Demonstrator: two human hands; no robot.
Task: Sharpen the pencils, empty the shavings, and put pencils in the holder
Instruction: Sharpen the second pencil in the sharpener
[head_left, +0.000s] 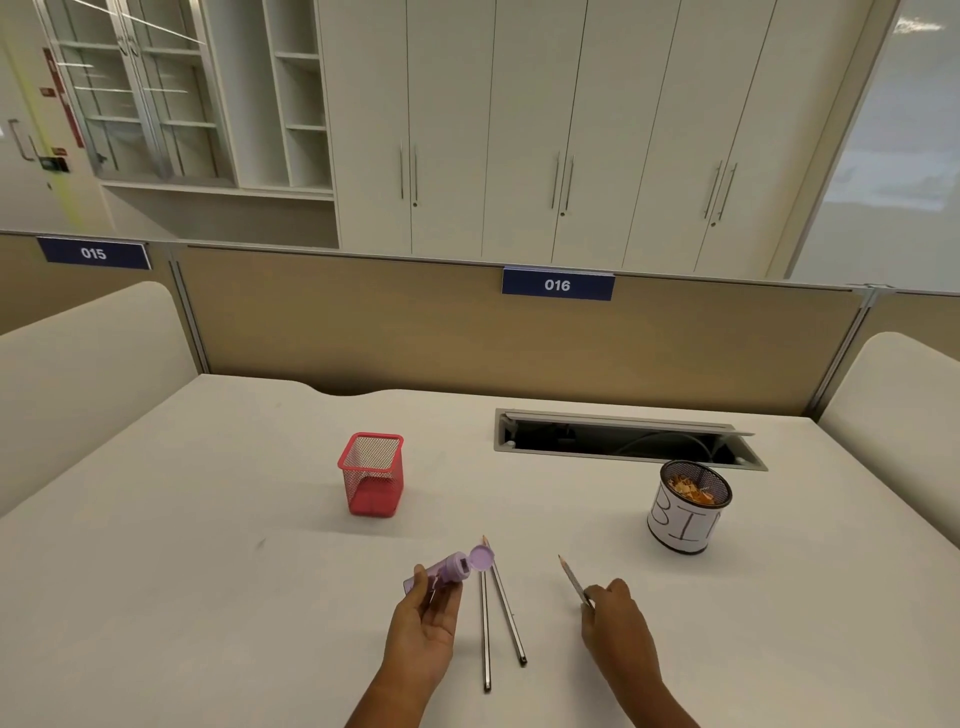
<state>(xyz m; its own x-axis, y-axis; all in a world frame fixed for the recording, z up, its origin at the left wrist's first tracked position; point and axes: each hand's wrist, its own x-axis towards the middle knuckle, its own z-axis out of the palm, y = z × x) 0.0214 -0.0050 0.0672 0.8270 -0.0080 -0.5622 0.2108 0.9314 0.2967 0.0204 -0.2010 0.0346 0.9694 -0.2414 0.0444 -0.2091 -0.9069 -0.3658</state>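
Two pencils lie side by side on the desk at the bottom centre, between the person's forearms, nearly touching at their far tips and splayed apart toward the camera. At about 9 o'clock from them the left hand is curled around a purple sharpener, fingers wrapped on its barrel, its round lid flipped open and pointing toward 2 o'clock. At 3 o'clock from the pair, the right hand pinches a third pencil low on its shaft between thumb and fingertips, the sharp point aimed toward 11 o'clock; the other fingers are loosely bent.

Judging by looks, the pencils are light, stiff and slim, easy to roll on the smooth top, with brittle points; a grip mid-shaft or near the blunt end should keep the lead safe. The sharpener seems a light, hard plastic tube, somewhat slick, best held around the body so the hinged lid stays free.

A red mesh holder stands empty at 11 o'clock from the hands, well apart. A black mesh cup labelled bin, with orange shavings inside, stands at 1 o'clock, near a cable tray opening. Both wrists sit low, near the desk.
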